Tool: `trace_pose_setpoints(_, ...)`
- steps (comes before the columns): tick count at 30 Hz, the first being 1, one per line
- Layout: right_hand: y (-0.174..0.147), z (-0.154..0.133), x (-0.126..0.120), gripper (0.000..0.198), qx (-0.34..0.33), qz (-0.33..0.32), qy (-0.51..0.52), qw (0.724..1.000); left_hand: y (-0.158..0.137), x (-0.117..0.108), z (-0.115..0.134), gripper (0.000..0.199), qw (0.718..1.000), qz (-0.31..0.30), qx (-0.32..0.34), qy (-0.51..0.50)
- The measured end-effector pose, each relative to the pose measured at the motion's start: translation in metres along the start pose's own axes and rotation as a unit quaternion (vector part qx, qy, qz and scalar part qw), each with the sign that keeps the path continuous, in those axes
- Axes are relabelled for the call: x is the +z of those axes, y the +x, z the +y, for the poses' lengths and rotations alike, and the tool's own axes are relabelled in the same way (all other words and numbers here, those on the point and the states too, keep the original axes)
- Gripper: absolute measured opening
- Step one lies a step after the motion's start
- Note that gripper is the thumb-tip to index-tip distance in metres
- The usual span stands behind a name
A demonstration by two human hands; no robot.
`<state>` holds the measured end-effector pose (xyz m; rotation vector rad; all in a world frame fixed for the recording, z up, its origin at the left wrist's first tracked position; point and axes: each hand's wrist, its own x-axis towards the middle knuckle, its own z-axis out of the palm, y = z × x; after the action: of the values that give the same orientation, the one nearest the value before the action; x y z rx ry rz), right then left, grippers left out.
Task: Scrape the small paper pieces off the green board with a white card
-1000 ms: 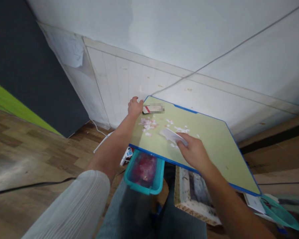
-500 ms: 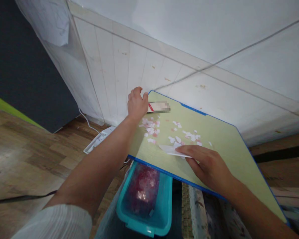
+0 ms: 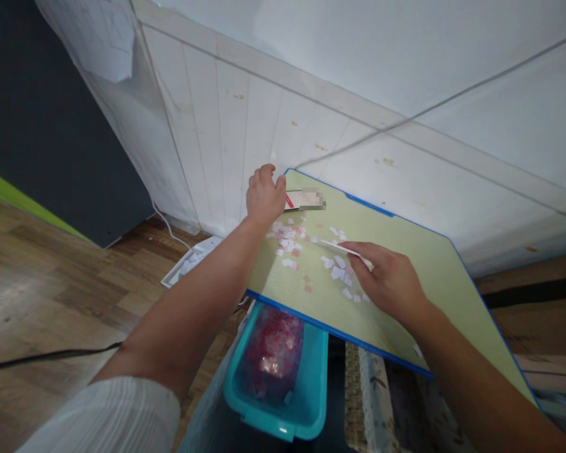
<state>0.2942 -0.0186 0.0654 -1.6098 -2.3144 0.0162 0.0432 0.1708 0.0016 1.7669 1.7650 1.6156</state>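
Through the head camera I look down on a smooth, pale yellow-green board (image 3: 419, 289), flat and four-sided, rimmed in blue. Small, flat paper scraps (image 3: 338, 273), white and pale pink with uneven straight-cut edges, lie over its left half: one pile near the left side, another, looser and whiter, just beside the right hand (image 3: 389, 274). That hand has thumb and fingers pinched together on a thin, stiff-looking white card (image 3: 339, 247), seen nearly edge-on as a narrow strip above the scraps, its free end pointing left. I cannot tell whether it touches the board.

The left hand (image 3: 265, 195) is at the board's far left corner, fingers curled and thumb beside a flat, pale box (image 3: 299, 200) with a red stripe; I cannot tell whether it grips anything. Below the near edge sits a glossy turquoise plastic tub (image 3: 315, 377) with rounded corners, holding a shiny, clear-looking bag of something deep red (image 3: 276, 358). Right of it is a coarse, woven, straw-coloured edge (image 3: 353, 390) with lace alongside.
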Motion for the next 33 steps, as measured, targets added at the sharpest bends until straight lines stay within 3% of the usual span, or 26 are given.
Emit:
trace_pose_setpoints(7,-0.009,-0.013,0.0,0.038,-0.083,-0.042,0.042,0.995,0.0,0.0,0.0,0.029,1.0,0.001,-0.002,0.01)
trace_pose_setpoints(14,-0.054,-0.004,-0.033,0.034,-0.154,-0.063,0.023,0.986,-0.001,0.003,-0.003,0.03,1.0,0.004,0.006,0.005)
trace_pose_setpoints(17,-0.057,-0.006,-0.037,0.033,-0.146,-0.048,0.015,0.988,0.0,0.005,-0.005,0.029,1.0,0.007,0.005,-0.007)
trace_pose_setpoints(25,-0.043,-0.008,-0.02,0.033,-0.099,-0.033,-0.004,0.995,0.002,0.006,-0.007,0.027,1.0,0.016,0.004,-0.019)
trace_pose_setpoints(33,-0.076,-0.036,-0.028,0.034,-0.128,-0.08,0.082,0.985,0.004,0.008,-0.01,0.027,0.999,0.023,0.006,-0.027)
